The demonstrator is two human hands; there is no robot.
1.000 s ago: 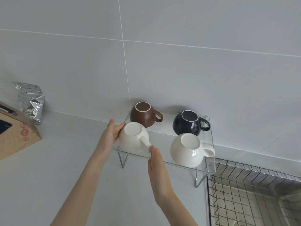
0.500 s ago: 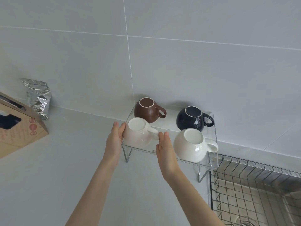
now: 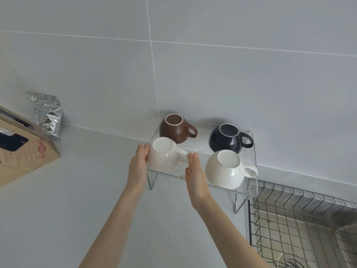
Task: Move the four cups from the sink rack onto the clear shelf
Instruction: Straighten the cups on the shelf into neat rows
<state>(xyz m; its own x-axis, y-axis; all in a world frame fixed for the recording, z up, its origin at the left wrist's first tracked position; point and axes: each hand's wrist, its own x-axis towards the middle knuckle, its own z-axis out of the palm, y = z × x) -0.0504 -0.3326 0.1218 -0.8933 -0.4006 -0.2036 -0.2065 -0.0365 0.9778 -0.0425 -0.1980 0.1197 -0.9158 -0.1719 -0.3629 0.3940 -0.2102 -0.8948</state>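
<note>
Both hands cup the cream cup (image 3: 164,157) on the clear shelf (image 3: 251,182): left hand (image 3: 138,167) at 9 o'clock, right hand (image 3: 195,175) at 3. Fingers look flat and together, contact's hard to tell.

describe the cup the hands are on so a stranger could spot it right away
Find the clear shelf against the tiled wall, left of the sink rack. Four upside-down cups sit on it. The front-left white cup is the one, cradled between the left hand and right hand, unlike the untouched white cup.
</note>
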